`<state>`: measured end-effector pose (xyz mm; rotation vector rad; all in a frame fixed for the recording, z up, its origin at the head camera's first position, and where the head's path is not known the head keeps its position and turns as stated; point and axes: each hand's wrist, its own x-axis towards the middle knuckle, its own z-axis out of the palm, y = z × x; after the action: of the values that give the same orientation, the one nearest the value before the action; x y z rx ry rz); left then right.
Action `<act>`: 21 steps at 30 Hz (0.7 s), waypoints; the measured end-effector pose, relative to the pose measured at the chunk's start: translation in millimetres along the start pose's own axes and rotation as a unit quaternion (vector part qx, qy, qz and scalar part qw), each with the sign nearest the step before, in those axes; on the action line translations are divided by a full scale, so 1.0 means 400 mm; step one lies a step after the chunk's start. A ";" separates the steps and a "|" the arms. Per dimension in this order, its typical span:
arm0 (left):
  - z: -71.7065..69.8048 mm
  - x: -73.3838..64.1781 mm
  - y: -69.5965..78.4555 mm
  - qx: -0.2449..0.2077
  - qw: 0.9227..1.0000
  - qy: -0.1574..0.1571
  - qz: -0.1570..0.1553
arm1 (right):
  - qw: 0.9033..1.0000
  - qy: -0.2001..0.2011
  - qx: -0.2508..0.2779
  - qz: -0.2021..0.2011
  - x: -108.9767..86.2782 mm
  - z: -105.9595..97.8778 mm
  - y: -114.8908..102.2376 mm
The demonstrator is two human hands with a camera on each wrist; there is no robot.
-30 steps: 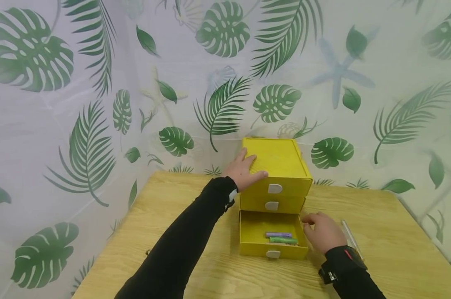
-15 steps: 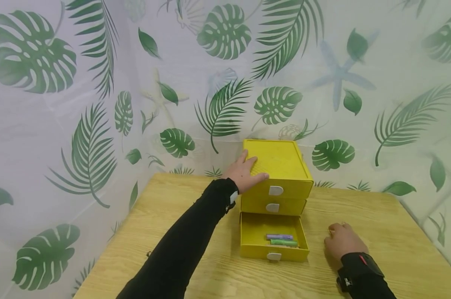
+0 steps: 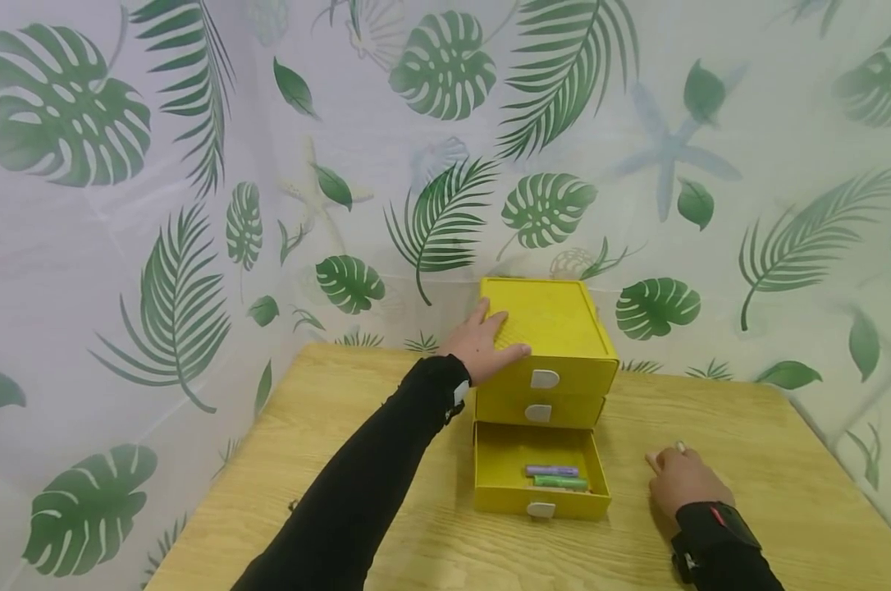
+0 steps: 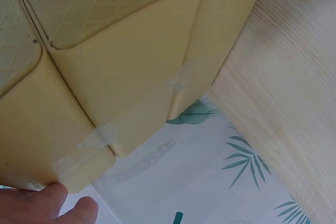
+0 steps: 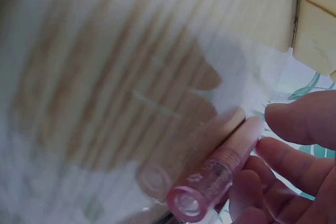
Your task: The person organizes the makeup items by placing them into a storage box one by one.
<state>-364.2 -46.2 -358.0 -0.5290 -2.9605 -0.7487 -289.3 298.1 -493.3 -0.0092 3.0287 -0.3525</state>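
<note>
In the head view, my left hand rests with spread fingers on the left top edge of a yellow drawer box. The bottom drawer is pulled out; purple and green pens lie inside. My right hand is down at the table, right of the box. The right wrist view shows its bent fingers against a pinkish translucent pen, its thumb apart from them near the pen's tip. The hand hides most of this pen in the head view.
The wooden table carries everything. Behind it hangs a leaf-patterned white sheet, close to the back of the box. The two upper drawers are closed. A small dark mark shows on the table near the left sleeve.
My right hand has moved right, from beside the open drawer to the pen on the table, shifting slightly further in the last half second. My left hand has stayed on the box.
</note>
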 end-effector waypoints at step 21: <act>0.002 -0.001 0.000 -0.010 1.000 -0.004 -0.004 | 0.998 -0.017 -0.028 -0.053 -0.009 0.021 -0.013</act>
<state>-363.7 -46.0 -358.9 -0.5222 -2.9684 -0.7793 -284.9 291.3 -500.0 -0.1782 3.0113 -0.2741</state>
